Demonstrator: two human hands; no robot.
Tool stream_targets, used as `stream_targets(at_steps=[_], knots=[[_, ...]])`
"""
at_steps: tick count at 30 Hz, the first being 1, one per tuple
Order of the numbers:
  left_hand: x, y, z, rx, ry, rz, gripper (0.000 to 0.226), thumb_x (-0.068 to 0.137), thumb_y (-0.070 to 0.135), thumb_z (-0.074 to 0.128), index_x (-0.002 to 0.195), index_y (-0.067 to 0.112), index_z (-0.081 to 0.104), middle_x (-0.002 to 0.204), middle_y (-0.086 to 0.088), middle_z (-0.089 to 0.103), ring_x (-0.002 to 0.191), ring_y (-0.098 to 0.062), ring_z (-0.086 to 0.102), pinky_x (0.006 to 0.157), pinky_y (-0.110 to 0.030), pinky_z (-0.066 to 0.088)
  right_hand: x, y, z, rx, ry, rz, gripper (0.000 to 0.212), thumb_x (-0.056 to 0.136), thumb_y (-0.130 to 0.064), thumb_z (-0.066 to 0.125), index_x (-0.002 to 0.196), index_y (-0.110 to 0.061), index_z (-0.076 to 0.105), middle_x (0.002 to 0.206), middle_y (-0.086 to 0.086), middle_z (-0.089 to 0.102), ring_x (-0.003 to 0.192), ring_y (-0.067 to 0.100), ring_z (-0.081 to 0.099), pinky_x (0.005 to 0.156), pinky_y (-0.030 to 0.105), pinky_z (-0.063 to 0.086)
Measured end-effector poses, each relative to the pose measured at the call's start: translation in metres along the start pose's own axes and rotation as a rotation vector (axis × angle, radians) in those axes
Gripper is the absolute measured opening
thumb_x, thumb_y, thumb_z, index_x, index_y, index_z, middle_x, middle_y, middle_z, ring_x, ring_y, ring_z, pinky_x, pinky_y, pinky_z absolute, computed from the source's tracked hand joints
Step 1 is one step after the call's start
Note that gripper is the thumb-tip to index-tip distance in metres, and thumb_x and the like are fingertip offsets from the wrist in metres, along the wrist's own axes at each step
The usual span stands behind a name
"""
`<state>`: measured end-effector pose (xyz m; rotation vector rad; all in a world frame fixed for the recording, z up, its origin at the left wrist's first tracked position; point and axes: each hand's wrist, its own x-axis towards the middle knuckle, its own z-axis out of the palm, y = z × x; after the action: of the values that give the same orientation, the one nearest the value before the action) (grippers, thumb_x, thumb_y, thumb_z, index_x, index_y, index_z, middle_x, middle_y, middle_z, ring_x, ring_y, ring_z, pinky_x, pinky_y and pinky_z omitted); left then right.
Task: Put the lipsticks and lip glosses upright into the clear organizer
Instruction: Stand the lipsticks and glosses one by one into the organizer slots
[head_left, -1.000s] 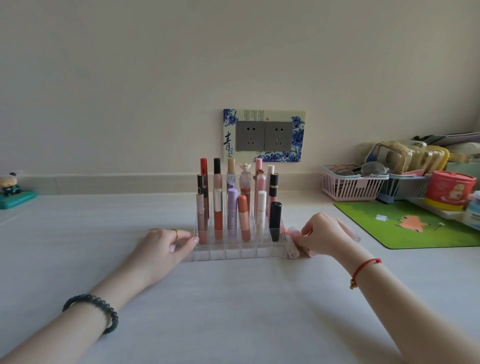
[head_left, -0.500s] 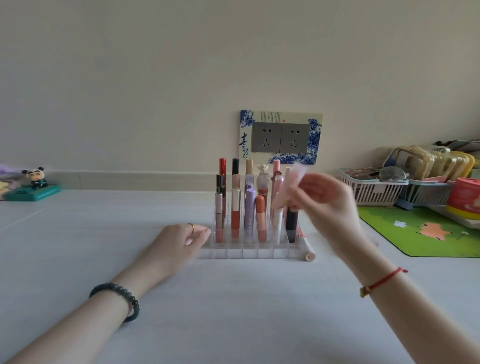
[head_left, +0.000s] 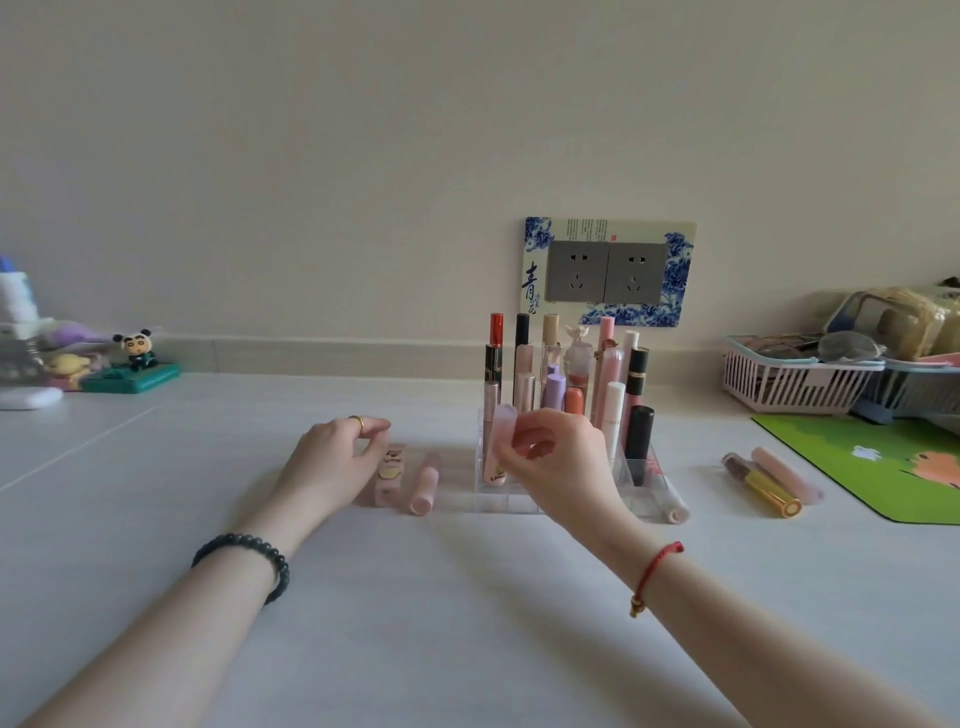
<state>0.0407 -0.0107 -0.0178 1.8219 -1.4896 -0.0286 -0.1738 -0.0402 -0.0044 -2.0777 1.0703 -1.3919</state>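
The right hand (head_left: 561, 457) pinches a pale pink tube (head_left: 500, 441) between thumb and fingertips. The tube is upright, its lower end inside the near left corner of the clear organizer (head_left: 511, 501), which holds over a dozen standing tubes. The left hand (head_left: 337, 457) rests on the table (head_left: 467, 597), fingers loosely curled at a decorated tube (head_left: 389, 475); whether they touch it is unclear. A plain pink tube (head_left: 423, 488) lies beside the decorated one. Three more lie right of the organizer: a pale tube (head_left: 675, 501) against it, and a gold-capped tube (head_left: 769, 486) and a long pink tube (head_left: 787, 473) apart.

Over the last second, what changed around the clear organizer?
The right hand picked a pale pink tube off the white table right of the clear plastic organizer and now holds it upright at its front-left corner. The left hand drew back leftwards. Racked lipsticks stayed.
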Motion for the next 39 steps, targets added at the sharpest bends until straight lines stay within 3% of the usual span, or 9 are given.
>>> stream_targets(at_steps=[7,12,16,21,25,29,32,35,39], knots=[[0.000,-0.004,-0.001,0.009,-0.072,-0.045,0.048,0.083,0.045,0.051,0.122,0.017,0.057,0.124,0.002,0.061,0.121,-0.017,0.051,0.103,-0.032,0.037,-0.005,0.001,0.004,-0.136,-0.041,0.004,0.026,0.084,-0.033,0.056,0.066,-0.016,0.063,0.061,0.000,0.058,0.051,0.006,0.044,0.048,0.012,0.039],[-0.004,-0.006,-0.002,0.031,-0.301,-0.018,0.072,0.080,0.061,0.049,0.139,0.024,0.034,0.146,0.010,0.036,0.135,-0.012,0.032,0.110,-0.031,0.027,-0.009,0.001,0.007,-0.276,0.005,0.051,0.040,0.086,-0.047,0.047,0.069,-0.019,0.069,0.061,0.003,0.063,0.052,0.012,0.049,0.044,0.021,0.038],[-0.002,-0.011,-0.002,0.061,-0.456,-0.034,0.126,0.038,0.097,0.039,0.141,0.025,0.026,0.143,0.008,0.042,0.131,-0.012,0.039,0.110,-0.033,0.031,-0.011,0.002,0.006,-0.321,0.008,0.069,0.036,0.085,-0.050,0.047,0.076,-0.022,0.069,0.068,-0.001,0.065,0.069,0.013,0.056,0.050,0.022,0.042],[-0.005,-0.009,-0.005,-0.090,-0.496,-0.036,0.147,0.017,0.095,0.049,0.143,0.025,0.021,0.126,0.017,0.045,0.116,0.000,0.043,0.099,-0.018,0.030,-0.013,-0.002,0.004,-0.308,-0.007,0.085,0.034,0.085,-0.049,0.048,0.081,-0.023,0.070,0.072,-0.002,0.068,0.075,0.013,0.058,0.055,0.024,0.045],[-0.006,-0.014,-0.006,-0.107,-0.482,-0.040,0.142,0.021,0.092,0.053,0.143,0.028,0.021,0.138,0.014,0.040,0.117,0.003,0.036,0.098,-0.016,0.026,-0.013,-0.001,0.004,-0.328,-0.010,0.093,0.036,0.085,-0.050,0.047,0.085,-0.023,0.070,0.072,-0.005,0.066,0.076,0.012,0.057,0.052,0.022,0.041],[-0.006,-0.015,-0.006,-0.134,-0.454,-0.040,0.141,0.020,0.089,0.059,0.142,0.026,0.025,0.131,0.016,0.042,0.116,0.004,0.037,0.097,-0.016,0.025,-0.013,-0.001,0.002,-0.348,-0.013,0.068,0.038,0.084,-0.050,0.049,0.082,-0.019,0.070,0.070,-0.001,0.066,0.075,0.012,0.058,0.052,0.025,0.045],[-0.007,-0.012,-0.007,-0.171,-0.424,-0.023,0.140,0.020,0.085,0.063,0.141,0.024,0.028,0.126,0.016,0.044,0.115,0.004,0.039,0.096,-0.015,0.026,-0.012,-0.003,-0.007,-0.308,0.011,0.031,0.030,0.082,-0.048,0.055,0.087,-0.021,0.068,0.068,-0.009,0.059,0.076,0.006,0.056,0.054,0.021,0.046],[-0.007,-0.006,-0.011,-0.231,-0.316,0.031,0.139,0.016,0.087,0.060,0.139,0.027,0.032,0.126,0.017,0.049,0.113,0.007,0.043,0.094,-0.014,0.030,-0.013,-0.008,-0.016,-0.126,0.022,0.011,0.018,0.080,-0.036,0.062,0.087,-0.020,0.067,0.059,-0.014,0.051,0.052,0.002,0.047,0.048,0.012,0.035],[-0.013,0.024,-0.018,-0.345,-0.113,0.276,0.107,0.034,0.071,0.074,0.128,0.037,0.038,0.113,0.030,0.046,0.101,0.026,0.043,0.088,0.001,0.031,-0.019,-0.021,-0.025,0.187,-0.135,0.051,0.005,0.081,-0.028,0.063,0.083,-0.023,0.065,0.061,0.002,0.060,0.050,0.004,0.047,0.049,0.014,0.041]])
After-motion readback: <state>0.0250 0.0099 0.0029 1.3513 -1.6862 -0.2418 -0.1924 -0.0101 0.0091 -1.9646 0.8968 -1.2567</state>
